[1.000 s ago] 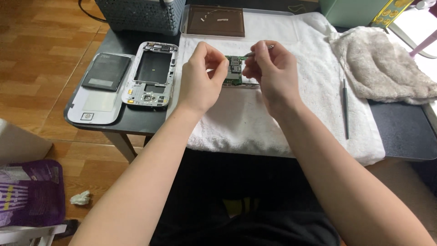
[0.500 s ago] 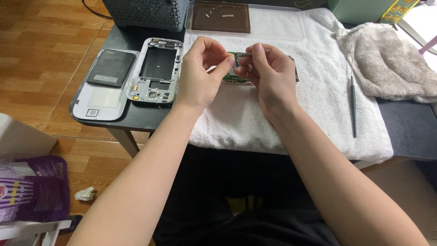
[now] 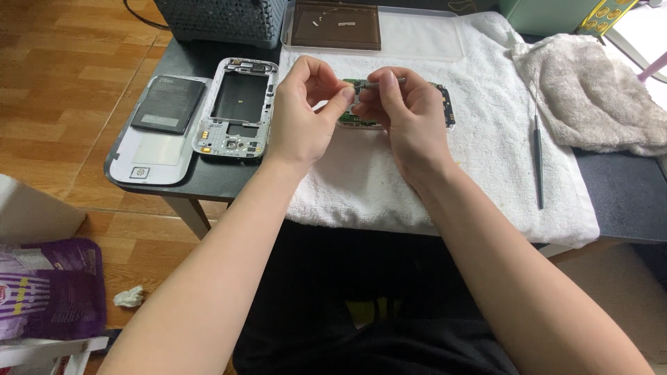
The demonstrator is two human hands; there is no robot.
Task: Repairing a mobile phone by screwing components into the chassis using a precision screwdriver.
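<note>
Since the earlier frame both hands have drawn a little closer together and the right one now pinches a thin silver tool over the phone. Nearest, at the lower centre, the forearms rise from a dark lap to the small black table [image 3: 208,182] covered by a white towel [image 3: 361,187]. In the middle of the frame the left hand [image 3: 306,114] is curled, thumb and forefinger nipped on a small part that cannot be made out, while the right hand [image 3: 406,114] is closed around the slim metal tweezers [image 3: 385,81], tip toward the left fingers. Beneath them lies the opened phone body with its green circuit board [image 3: 441,111]. This looks like lifting a small component off the board; the next move calls for a steady, light pull. Left centre lie a grey plastic mid-frame [image 3: 236,107], a black flat battery [image 3: 169,104] and a white back cover [image 3: 149,156]; right, a thin dark screwdriver [image 3: 538,156]. Farther, upper centre, a brown tray [image 3: 337,28].
</note>
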